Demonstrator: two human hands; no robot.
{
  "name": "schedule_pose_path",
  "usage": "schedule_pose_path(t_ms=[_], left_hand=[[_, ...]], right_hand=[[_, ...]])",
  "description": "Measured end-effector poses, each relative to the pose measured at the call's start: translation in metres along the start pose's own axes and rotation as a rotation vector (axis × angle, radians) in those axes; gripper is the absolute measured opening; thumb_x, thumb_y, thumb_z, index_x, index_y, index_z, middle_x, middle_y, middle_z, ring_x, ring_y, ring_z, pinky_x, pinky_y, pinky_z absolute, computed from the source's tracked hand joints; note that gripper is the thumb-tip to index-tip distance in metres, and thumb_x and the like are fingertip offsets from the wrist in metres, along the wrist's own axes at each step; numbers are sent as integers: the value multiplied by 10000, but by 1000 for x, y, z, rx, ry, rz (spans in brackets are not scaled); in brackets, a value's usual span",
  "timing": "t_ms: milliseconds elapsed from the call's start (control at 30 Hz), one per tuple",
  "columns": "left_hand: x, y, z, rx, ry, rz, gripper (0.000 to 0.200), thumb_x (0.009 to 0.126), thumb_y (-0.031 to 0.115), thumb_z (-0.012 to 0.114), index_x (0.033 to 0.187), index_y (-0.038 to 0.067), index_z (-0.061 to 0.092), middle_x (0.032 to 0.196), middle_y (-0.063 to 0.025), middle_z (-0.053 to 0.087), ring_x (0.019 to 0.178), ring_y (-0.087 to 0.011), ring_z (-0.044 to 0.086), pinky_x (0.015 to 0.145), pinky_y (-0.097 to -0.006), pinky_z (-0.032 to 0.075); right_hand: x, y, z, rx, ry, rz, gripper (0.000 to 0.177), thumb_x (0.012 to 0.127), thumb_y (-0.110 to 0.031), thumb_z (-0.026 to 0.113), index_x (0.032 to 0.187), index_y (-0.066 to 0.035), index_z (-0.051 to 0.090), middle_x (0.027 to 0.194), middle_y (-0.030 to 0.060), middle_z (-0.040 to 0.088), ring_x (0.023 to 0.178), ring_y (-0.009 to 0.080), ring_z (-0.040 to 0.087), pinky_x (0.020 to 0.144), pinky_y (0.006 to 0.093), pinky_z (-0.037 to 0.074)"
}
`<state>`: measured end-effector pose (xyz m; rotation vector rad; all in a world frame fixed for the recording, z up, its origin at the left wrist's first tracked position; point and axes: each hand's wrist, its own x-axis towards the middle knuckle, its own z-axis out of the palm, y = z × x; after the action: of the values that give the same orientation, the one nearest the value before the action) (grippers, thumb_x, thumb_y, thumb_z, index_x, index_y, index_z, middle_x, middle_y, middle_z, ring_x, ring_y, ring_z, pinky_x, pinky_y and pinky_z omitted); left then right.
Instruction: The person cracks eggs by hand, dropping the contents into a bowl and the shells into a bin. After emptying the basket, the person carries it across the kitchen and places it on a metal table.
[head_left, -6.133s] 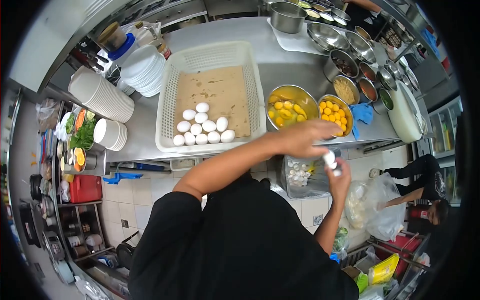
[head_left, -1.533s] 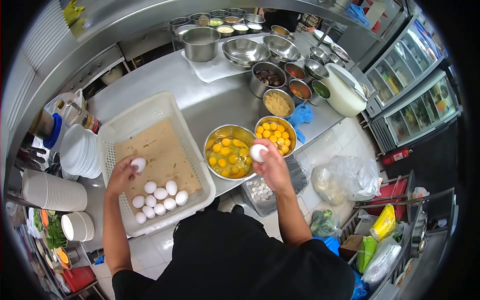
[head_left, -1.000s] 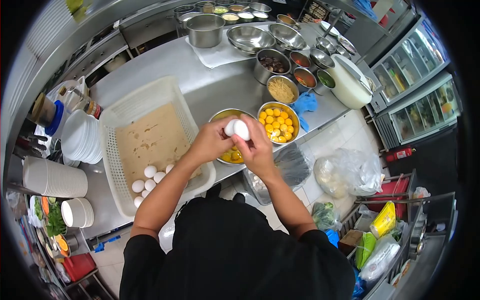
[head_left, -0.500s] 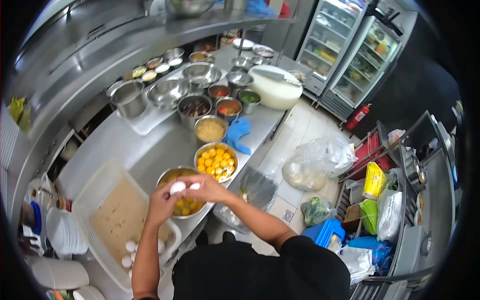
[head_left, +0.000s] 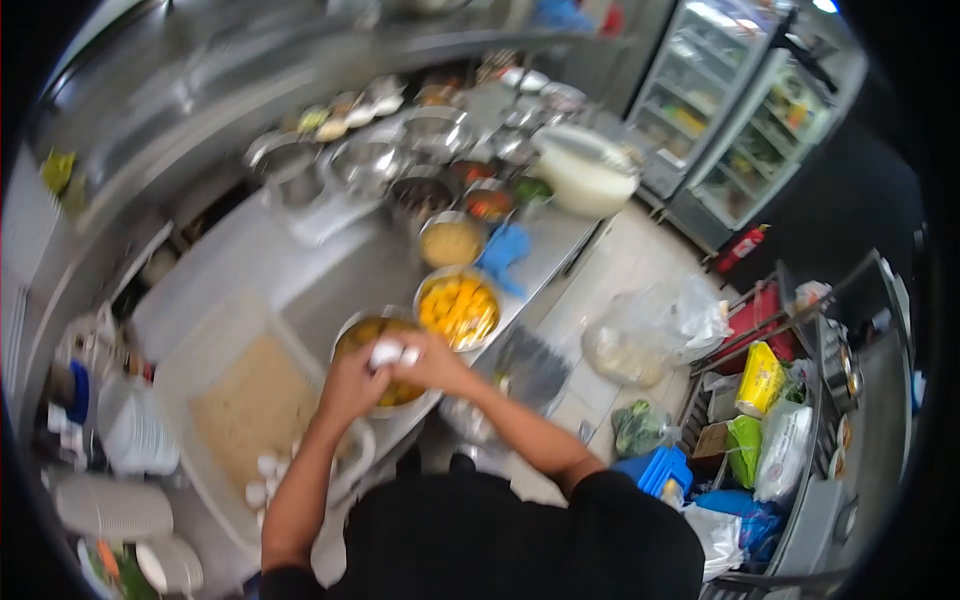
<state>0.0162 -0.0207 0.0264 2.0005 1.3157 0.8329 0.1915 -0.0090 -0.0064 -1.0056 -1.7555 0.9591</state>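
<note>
My left hand [head_left: 352, 386] and my right hand [head_left: 441, 363] meet above a metal bowl [head_left: 362, 328] with yolks inside, which they partly cover. A white egg [head_left: 385, 353] sits in the closed fingers of my left hand. A second white egg or shell piece [head_left: 410, 356] shows at my right fingertips, close beside it; blur hides whether either is cracked. Just behind is a bowl of egg yolks [head_left: 458, 309]. To the left lies a white plastic crate [head_left: 178, 405] with a tan bottom and several white eggs [head_left: 262, 483] in its near corner.
Metal pots and bowls of ingredients [head_left: 450, 243] line the counter's back, with a blue glove [head_left: 507, 252] beside them. A round white block [head_left: 585, 178] stands at the far corner. Plastic bags [head_left: 655, 335] are on the floor at right. Stacked white containers [head_left: 135, 428] stand at left.
The camera view has shifted, so the scene appears further right and blurrier. My hands remain together over the bowl, with the white egg still between them.
</note>
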Motion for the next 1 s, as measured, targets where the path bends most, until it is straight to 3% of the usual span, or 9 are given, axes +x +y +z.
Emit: schedule_pose_path(t_ms=[133,300,367,400,467,500,733,900,1000], left_hand=[[-2,3,-4,-36,-33,-16,309,794,186,625,1081,74,637,812,-170,653,659,-280,622,616,-363,489],[5,-25,-4,-283,-131,-21,369,787,70,601,1153,25,611,832,-89,637,709,-125,581,666,-274,486],[9,-20,-19,-164,-286,107,415,778,75,613,1182,-8,572,915,-117,641,790,-165,618,716,-302,499],[11,-15,-26,-164,-285,101,415,778,75,613,1182,-8,572,915,-117,641,790,-165,618,716,-302,499],[14,-12,-35,229,-304,197,443,758,111,643,1180,-1,564,995,-166,646,849,-288,645,749,-379,507],[15,-11,-36,278,-285,261,461,745,136,656,1178,6,563,1065,-200,628,921,-375,615,785,-438,500],[15,2,-36,375,-250,171,443,765,112,646,1191,19,574,1086,-199,630,971,-372,611,853,-428,500],[14,35,9,54,-104,256,415,828,265,667,1177,53,596,1113,-165,623,1072,-331,584,900,-407,478],[6,64,50,8,-190,333,507,812,356,685,1165,13,563,1106,-171,593,1001,-337,609,811,-413,511]], right_hand=[[0,-3,3,158,9,143,319,763,-100,681,1072,-19,678,898,58,702,798,74,611,714,244,503],[5,2,-15,205,-74,358,372,767,-48,656,1138,-23,667,989,89,702,843,124,642,762,261,506],[7,4,-18,-223,-19,-202,377,739,-6,640,1109,-64,688,1040,126,681,877,224,655,780,317,518],[9,2,-18,-219,-24,-200,377,739,-6,640,1109,-64,688,1040,126,681,877,224,655,780,317,518],[12,-2,-18,-541,-17,-444,356,717,17,632,1052,-80,701,1055,139,654,918,305,630,796,371,518],[13,-5,-14,-599,19,-505,311,717,22,635,1008,-69,696,1047,123,647,927,300,627,790,373,522],[14,-8,-13,-643,45,-569,323,734,42,641,1043,-44,683,1039,134,653,891,298,640,782,360,525],[-29,-30,-57,-364,145,-173,364,771,-36,680,1132,-9,639,1115,141,643,1037,267,616,926,341,459],[-86,-21,-100,-357,227,130,386,757,-59,720,1125,8,621,1082,122,652,964,212,612,866,331,482]])
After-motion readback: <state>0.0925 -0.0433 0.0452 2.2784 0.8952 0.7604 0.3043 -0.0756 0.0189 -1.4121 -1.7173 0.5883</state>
